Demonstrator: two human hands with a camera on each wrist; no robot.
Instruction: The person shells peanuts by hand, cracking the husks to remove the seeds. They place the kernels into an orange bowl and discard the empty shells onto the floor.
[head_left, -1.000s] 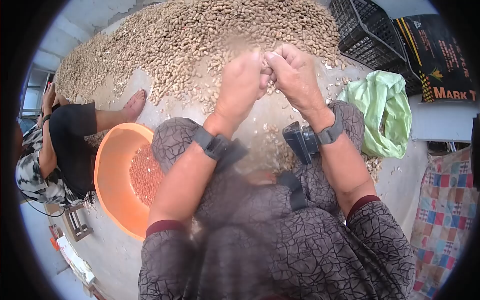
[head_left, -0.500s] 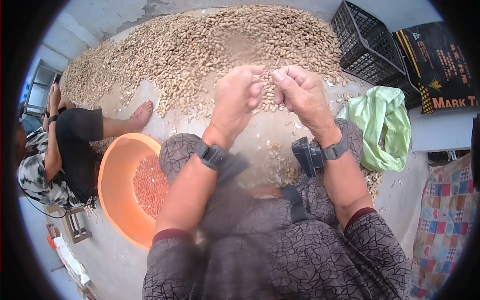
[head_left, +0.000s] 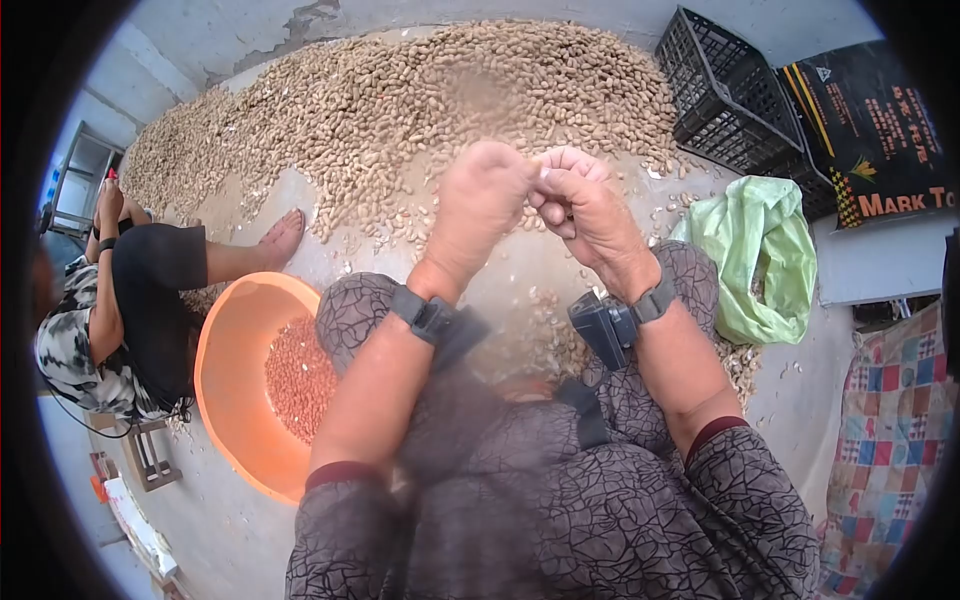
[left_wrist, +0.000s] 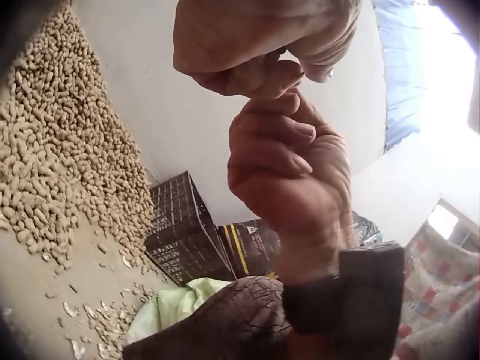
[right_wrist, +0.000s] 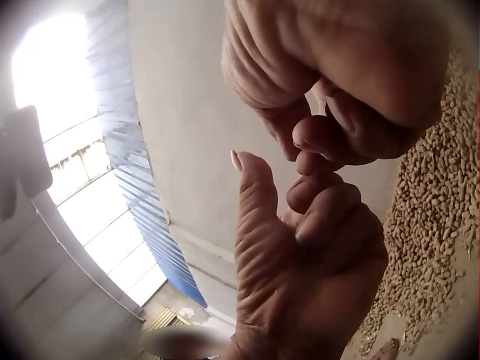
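Observation:
Both hands meet at the fingertips above the floor. My left hand point(head_left: 482, 205) has its fingers curled, and in the right wrist view the left thumb point(right_wrist: 255, 184) stands raised, away from them. Nothing shows in that hand; its palm is partly hidden. With thumb and forefinger, my right hand point(head_left: 595, 210) pinches a small pale piece point(head_left: 541, 171), too small to identify surely. Its other fingers are bent. Beyond the hands lies a large heap of unshelled peanuts point(head_left: 400, 110). An orange basin point(head_left: 235, 340) at the left holds reddish kernels point(head_left: 300, 380).
A green sack point(head_left: 755, 250) lies at the right, near a black crate point(head_left: 720, 90) and a black printed bag point(head_left: 880, 140). Another person point(head_left: 150, 260) sits at the left, a bare foot point(head_left: 283, 240) near the heap. Shells point(head_left: 560, 335) lie between my knees.
The hands, slightly apart half a second ago, have come together at the fingertips. The right hand has moved left. The seated person's hands have shifted slightly.

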